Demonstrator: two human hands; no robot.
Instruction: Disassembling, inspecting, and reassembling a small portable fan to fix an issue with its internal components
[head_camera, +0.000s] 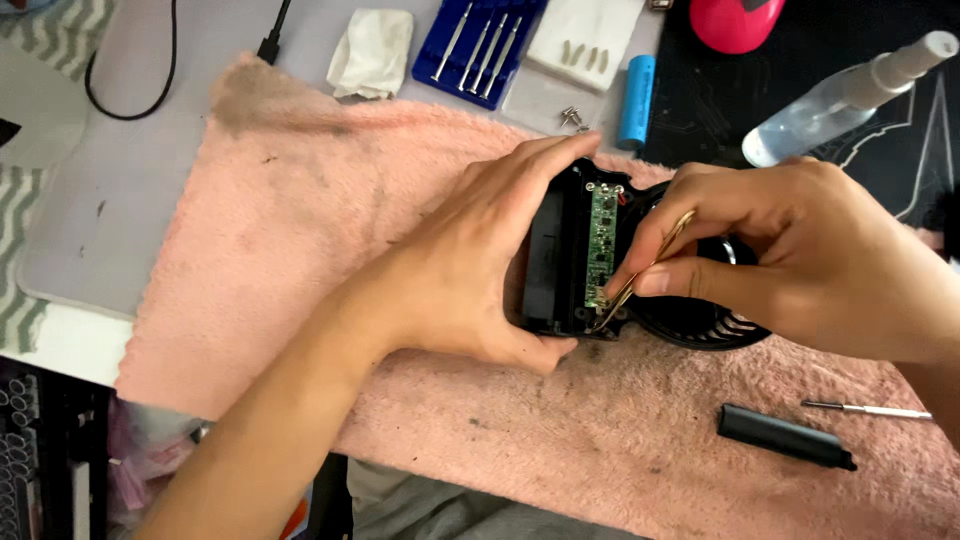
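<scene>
A stained pink towel (300, 260) covers the grey mat (120, 200); on it lie a black cover (785, 437) and a screwdriver (865, 410). The left hand (480, 270) clasps the opened black fan (600, 260) mid-towel. The right hand (800, 250) pinches tweezers (645, 270) at its green board (600, 245), hiding the grille. Beyond: blue battery (636, 100), spray bottle (850, 95), cut off.
</scene>
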